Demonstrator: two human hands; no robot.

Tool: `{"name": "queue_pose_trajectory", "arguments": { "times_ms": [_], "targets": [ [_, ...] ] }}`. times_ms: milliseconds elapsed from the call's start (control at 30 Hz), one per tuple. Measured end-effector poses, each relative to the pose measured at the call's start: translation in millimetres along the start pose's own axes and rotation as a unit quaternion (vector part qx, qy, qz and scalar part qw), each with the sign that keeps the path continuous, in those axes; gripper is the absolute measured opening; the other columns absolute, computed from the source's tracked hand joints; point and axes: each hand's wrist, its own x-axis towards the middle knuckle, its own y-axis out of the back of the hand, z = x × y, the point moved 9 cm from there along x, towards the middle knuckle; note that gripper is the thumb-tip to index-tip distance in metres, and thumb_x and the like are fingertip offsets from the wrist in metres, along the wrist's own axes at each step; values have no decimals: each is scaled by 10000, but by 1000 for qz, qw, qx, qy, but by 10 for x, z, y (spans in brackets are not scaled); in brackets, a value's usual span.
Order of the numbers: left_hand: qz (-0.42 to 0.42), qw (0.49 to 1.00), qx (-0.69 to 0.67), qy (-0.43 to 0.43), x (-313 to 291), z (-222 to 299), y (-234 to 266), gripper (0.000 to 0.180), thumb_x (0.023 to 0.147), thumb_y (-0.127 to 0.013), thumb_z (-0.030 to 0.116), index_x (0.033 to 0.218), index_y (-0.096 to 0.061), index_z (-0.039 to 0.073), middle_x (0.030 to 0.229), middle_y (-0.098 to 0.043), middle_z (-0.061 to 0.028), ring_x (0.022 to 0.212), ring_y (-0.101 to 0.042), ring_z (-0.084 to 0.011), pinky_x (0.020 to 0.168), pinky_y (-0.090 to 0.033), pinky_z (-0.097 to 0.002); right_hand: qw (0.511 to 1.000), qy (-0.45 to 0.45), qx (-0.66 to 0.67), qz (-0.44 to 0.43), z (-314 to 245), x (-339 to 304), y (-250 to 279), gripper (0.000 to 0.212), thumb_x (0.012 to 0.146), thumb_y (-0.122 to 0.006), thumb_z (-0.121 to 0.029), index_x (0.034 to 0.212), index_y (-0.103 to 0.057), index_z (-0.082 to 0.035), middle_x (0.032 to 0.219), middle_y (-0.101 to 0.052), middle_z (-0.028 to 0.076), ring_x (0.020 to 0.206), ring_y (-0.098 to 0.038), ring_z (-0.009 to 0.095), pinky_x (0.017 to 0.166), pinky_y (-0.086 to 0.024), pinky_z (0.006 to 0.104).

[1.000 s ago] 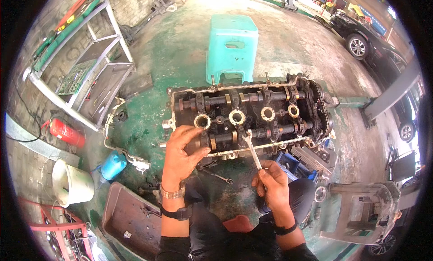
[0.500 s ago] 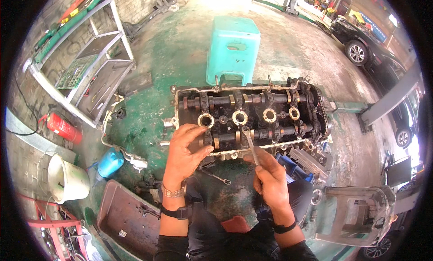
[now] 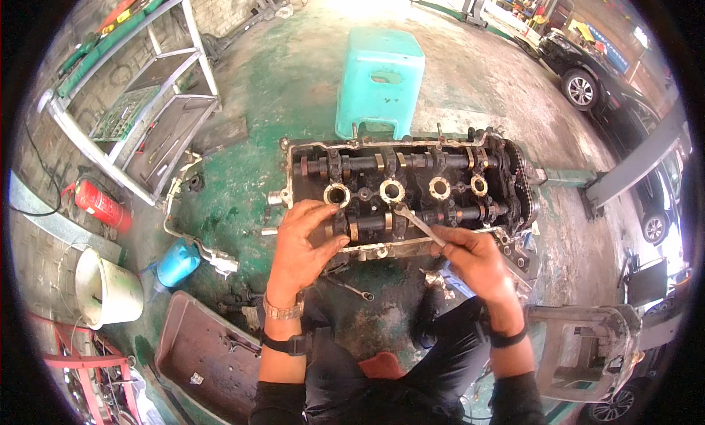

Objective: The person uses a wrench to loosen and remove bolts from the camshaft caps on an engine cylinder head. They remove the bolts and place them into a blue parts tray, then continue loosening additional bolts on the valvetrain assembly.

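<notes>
A greasy cylinder head [image 3: 416, 181] with two camshafts lies across in front of me. Pale ring-topped wells line its middle, and a timing chain [image 3: 523, 177] runs at its right end. My left hand [image 3: 301, 238] rests on its near left edge, fingers and thumb spread, fingertips by the leftmost ring; some fingertips are hidden. In my right hand [image 3: 477, 260] is a metal wrench [image 3: 424, 228], gripped by its near end. It slants up and left, its far end over the nearer camshaft below the second ring. Whether it sits on a bolt I cannot tell.
A turquoise stool [image 3: 380, 84] stands just beyond the cylinder head. At left are a metal shelf cart [image 3: 161, 73], a fire extinguisher [image 3: 103, 205], a bucket [image 3: 110, 289] and a brown tray [image 3: 213, 359]. A ratchet [image 3: 360, 293] lies below. A grey lift post [image 3: 635, 157] rises at right.
My right hand has swung right and slightly up with the wrench, so the wrench lies more slanted. Its far end stays near the same spot. My left hand has barely moved.
</notes>
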Motion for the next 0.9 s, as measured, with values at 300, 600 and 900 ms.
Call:
{"name": "queue_pose_trajectory", "arguments": {
  "times_ms": [300, 600, 900],
  "targets": [
    [-1, 1000, -17, 5, 6, -12, -10, 470, 674, -868, 76, 1114, -718, 10, 1091, -673, -120, 1009, -638, -294, 902, -506, -375, 974, 34, 185, 129, 148, -237, 433, 351, 966, -560, -38, 1300, -644, 28, 875, -674, 4, 538, -429, 5, 467, -313, 173],
    [3, 1000, -19, 4, -7, -2, -13, 503, 677, -880, 36, 1150, -711, -2, 1112, -666, -113, 1013, -643, -253, 906, -514, -348, 919, 10, 294, 261, 970, -664, -117, 341, 1013, -538, -50, 1349, -579, -1, 918, -638, -19, 582, -424, 9, 493, -332, 177],
    [-2, 1000, -23, 4, -2, 10, -2, 483, 689, -875, 38, 1138, -705, -11, 1108, -664, -106, 1003, -636, -243, 898, -506, -337, 907, 53, 325, 262, 1017, -621, -333, 373, 1033, -492, -33, 1404, -517, 0, 964, -628, 13, 573, -433, 27, 488, -350, 189]
  ]
}}
